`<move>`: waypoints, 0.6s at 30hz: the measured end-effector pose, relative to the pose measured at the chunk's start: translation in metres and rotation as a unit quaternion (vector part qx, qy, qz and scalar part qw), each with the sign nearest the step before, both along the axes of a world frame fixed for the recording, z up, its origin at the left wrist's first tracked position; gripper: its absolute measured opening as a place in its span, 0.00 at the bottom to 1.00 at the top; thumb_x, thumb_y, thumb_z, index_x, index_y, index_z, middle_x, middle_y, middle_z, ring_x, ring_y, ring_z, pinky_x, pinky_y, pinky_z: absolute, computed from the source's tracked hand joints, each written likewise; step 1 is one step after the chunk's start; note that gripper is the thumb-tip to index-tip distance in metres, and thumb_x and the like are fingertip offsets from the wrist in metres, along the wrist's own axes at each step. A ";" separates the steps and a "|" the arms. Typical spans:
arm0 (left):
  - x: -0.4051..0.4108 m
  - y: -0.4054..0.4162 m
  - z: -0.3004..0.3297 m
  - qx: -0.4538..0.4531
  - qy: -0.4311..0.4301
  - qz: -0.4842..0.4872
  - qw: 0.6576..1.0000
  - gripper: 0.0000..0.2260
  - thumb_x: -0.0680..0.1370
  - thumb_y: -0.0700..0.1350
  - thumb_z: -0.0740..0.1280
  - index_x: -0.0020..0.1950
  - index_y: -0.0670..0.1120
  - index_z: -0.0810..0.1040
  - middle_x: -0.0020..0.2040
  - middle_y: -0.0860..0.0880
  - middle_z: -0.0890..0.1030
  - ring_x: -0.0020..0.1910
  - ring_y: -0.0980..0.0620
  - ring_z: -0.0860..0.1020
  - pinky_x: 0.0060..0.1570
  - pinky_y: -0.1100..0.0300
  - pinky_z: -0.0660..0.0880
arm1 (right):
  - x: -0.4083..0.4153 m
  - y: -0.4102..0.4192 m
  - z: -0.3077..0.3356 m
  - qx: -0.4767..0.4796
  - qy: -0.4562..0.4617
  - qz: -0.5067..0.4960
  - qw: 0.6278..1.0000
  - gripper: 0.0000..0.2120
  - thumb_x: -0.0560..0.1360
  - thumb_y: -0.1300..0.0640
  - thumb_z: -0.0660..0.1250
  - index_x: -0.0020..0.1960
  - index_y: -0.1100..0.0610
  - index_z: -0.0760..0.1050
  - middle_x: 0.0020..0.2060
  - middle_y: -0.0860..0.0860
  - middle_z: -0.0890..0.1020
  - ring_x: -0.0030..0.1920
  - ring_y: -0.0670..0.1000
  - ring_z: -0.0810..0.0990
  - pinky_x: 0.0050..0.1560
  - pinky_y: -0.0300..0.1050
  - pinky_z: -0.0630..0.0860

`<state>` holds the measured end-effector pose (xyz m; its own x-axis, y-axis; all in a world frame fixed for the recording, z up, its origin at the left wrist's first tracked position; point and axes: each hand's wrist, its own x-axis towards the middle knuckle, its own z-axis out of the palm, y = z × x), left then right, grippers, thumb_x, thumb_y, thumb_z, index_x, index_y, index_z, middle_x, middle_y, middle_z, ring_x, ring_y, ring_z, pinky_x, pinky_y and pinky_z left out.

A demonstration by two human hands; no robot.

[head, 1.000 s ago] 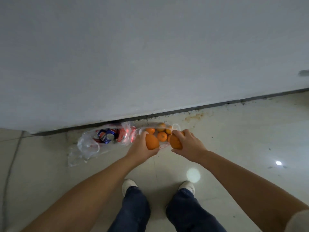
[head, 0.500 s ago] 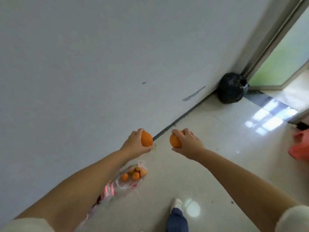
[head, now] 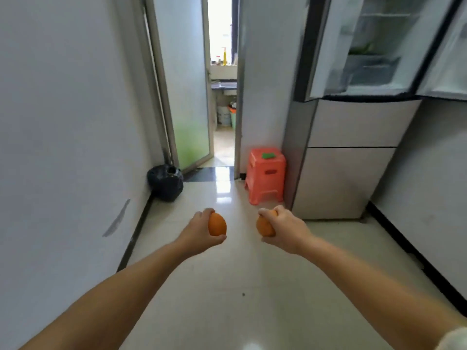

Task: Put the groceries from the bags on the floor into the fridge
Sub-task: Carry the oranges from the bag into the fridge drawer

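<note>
left hand: (head: 199, 232) closed round a smooth round orange fruit (head: 217, 224), fingers over the top, thumb under, held out in front at mid height
right hand: (head: 284, 229) wrapped over a second round orange fruit (head: 264, 226), mostly covered by the fingers, level with the left one, the two well apart
fridge: tall grey multi-door fridge (head: 353, 157) ahead on the right, upper doors swung open, blurred shelves and something green inside; lower drawers shut
step: carry leg, both fruits in the air and clear of the floor, looks like heading for the fridge; nothing placed from this pair yet
next move: judging by the layout, turn right and lift both hands up to the open upper compartment, pick a free shelf spot and set the fruits down so they don't roll; shelf contents too blurred to say where
surroundings: red plastic stool (head: 265, 178) just beside the fridge's left side, black plastic rubbish bag (head: 165, 181) in the corner by the frosted glass door (head: 188, 97), glossy pale tiled floor (head: 227, 286)
change vs earlier: half a second ago the view was angled at the wall with the clear grocery bag low by the left arm; now the view faces down the corridor, bag out of frame, fridge in sight, grips on both fruits unchanged
</note>
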<state>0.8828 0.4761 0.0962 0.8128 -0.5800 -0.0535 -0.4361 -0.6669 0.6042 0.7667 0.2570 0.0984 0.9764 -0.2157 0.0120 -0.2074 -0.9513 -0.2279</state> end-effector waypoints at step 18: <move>-0.142 -0.508 0.073 -0.131 -0.002 -0.177 0.975 0.31 0.69 0.54 0.74 0.67 0.48 0.64 0.60 0.42 0.72 0.54 0.45 0.77 0.54 0.53 0.77 | -0.231 -0.432 0.078 -0.093 -0.048 -0.228 0.968 0.33 0.72 0.42 0.68 0.72 0.45 0.58 0.61 0.55 0.69 0.59 0.57 0.72 0.52 0.49 0.72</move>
<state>0.7405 -0.0320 0.1692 0.5584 -0.8182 0.1368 -0.6140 -0.2968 0.7314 0.5355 -0.1752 0.1762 0.7721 -0.6100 0.1783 -0.6025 -0.7918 -0.0999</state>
